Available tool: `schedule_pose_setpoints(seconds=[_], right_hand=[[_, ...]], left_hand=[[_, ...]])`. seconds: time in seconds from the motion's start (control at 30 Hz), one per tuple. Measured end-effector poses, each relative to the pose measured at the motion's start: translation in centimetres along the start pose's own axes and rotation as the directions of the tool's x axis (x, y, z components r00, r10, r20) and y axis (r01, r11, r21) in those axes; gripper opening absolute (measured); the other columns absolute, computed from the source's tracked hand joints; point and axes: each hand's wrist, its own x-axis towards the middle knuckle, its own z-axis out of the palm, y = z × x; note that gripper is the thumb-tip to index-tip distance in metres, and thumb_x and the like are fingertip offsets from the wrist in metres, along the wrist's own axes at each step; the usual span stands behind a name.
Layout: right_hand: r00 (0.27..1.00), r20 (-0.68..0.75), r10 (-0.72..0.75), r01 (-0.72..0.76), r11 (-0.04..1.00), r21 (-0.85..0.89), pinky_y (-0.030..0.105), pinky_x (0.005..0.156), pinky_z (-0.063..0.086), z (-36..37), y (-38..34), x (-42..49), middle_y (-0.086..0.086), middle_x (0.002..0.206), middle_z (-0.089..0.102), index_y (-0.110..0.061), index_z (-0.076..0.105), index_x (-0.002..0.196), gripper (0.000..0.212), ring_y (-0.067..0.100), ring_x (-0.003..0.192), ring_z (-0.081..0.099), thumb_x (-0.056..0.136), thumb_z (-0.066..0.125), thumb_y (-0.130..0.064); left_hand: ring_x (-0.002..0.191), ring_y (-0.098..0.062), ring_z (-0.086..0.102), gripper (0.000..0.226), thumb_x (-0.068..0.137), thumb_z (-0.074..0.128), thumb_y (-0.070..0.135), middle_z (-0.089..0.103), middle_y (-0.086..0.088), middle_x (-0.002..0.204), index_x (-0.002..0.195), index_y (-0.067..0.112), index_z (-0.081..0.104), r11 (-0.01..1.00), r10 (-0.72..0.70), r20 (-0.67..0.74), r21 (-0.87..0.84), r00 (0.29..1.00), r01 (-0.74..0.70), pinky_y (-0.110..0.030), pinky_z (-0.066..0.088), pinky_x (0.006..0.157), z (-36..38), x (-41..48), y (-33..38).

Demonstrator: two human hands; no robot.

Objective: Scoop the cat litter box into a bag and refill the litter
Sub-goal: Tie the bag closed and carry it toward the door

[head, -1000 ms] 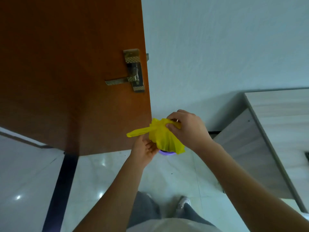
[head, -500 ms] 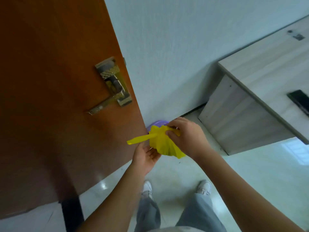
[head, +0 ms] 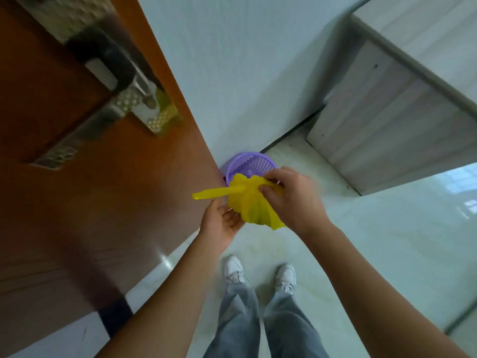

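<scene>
**Bag now over the purple basket**

A second ago we saw only a sliver of purple behind the plastic. The view has since tipped down, and the purple basket (head: pixel 249 163) shows its whole open rim, standing on the floor (head: pixel 387 241) against the wall, right at the edge of the brown door (head: pixel 77 215). The yellow bag (head: pixel 251 205) hangs bunched just above and in front of it, as it did before, with one twisted strip sticking out to the left.

The right hand (head: pixel 293 196) pinches the gathered top of the bag between thumb and fingers. The left hand (head: pixel 222 220) sits palm-up under the bag. Its fingers run behind the plastic, so we cannot tell whether they close on it.

We judge this to be the disposal end of the scooping step. The bag looks ready to go into the basket, and the refill would then remain.

The litter box and the litter supply are out of view. We cannot see what the bag holds. The door handle (head: pixel 111 81) is close and badly blurred, and the grey cabinet (head: pixel 387 120) is cut off at the right edge.
</scene>
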Motion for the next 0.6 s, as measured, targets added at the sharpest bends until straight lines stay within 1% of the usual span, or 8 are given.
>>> schedule_pose_setpoints(seconds=[0.07, 0.2, 0.27, 0.37, 0.5, 0.6], right_hand=[[1.000, -0.012, -0.008, 0.008, 1.000, 0.020, 0.032, 0.070, 0.050, 3.2, 2.2, 0.8, -0.008, 0.092, 0.066, -0.027, 0.071, 0.099, 0.015, 0.016, 0.083, 0.061, 0.084, 0.069, -0.028], [0.999, -0.046, -0.024, 0.025, 0.999, 0.022, 0.030, 0.071, 0.048, 9.5, 7.6, 2.6, -0.007, 0.094, 0.067, -0.025, 0.071, 0.099, 0.016, 0.015, 0.085, 0.061, 0.084, 0.070, -0.027], [0.998, -0.067, -0.021, 0.024, 0.999, 0.036, 0.030, 0.071, 0.047, 12.2, 10.5, 3.9, -0.012, 0.091, 0.063, -0.026, 0.071, 0.099, 0.015, 0.014, 0.085, 0.060, 0.084, 0.069, -0.027], [0.995, -0.104, -0.009, 0.015, 0.998, 0.057, 0.029, 0.069, 0.044, 16.1, 14.7, 5.5, -0.017, 0.087, 0.057, -0.028, 0.071, 0.097, 0.013, 0.012, 0.082, 0.059, 0.084, 0.069, -0.027], [0.991, -0.128, -0.022, 0.033, 0.996, 0.078, 0.027, 0.069, 0.042, 20.4, 19.5, 7.4, -0.018, 0.086, 0.057, -0.028, 0.071, 0.096, 0.013, 0.006, 0.080, 0.055, 0.083, 0.069, -0.025], [0.992, -0.123, -0.040, 0.049, 0.997, 0.066, 0.027, 0.070, 0.040, 22.8, 22.6, 9.4, -0.015, 0.089, 0.061, -0.027, 0.071, 0.098, 0.013, 0.009, 0.083, 0.056, 0.085, 0.069, -0.025]], left_hand=[[0.087, -0.025, 0.068, 0.036, 0.099, 0.051, 0.039, 0.073, -0.012, 0.094, 0.110, 0.008, 0.068, 0.999, 0.031, 0.016, 0.021, 0.999, -0.031, -0.038, 0.057, 0.080, -0.8, 3.9, -0.7], [0.086, -0.022, 0.069, 0.031, 0.098, 0.053, 0.036, 0.073, -0.009, 0.093, 0.108, 0.011, 0.068, 0.996, 0.076, 0.038, 0.043, 0.996, -0.078, -0.034, 0.058, 0.073, -2.1, 11.8, -2.1], [0.085, -0.021, 0.071, 0.031, 0.098, 0.054, 0.036, 0.076, -0.009, 0.091, 0.110, 0.011, 0.069, 0.994, 0.096, 0.043, 0.047, 0.994, -0.098, -0.033, 0.059, 0.071, -2.7, 15.9, -2.5], [0.085, -0.021, 0.072, 0.032, 0.100, 0.052, 0.037, 0.077, -0.008, 0.091, 0.110, 0.012, 0.069, 0.991, 0.114, 0.062, 0.060, 0.992, -0.118, -0.035, 0.059, 0.075, -3.1, 21.6, -3.3], [0.089, -0.022, 0.070, 0.033, 0.103, 0.047, 0.038, 0.074, -0.008, 0.093, 0.102, 0.013, 0.069, 0.988, 0.127, 0.073, 0.082, 0.989, -0.133, -0.036, 0.058, 0.080, -3.2, 28.2, -4.4], [0.096, -0.025, 0.067, 0.038, 0.102, 0.047, 0.043, 0.071, -0.012, 0.101, 0.104, 0.009, 0.066, 0.984, 0.119, 0.086, 0.126, 0.989, -0.129, -0.038, 0.056, 0.081, -3.1, 32.6, -4.7]])
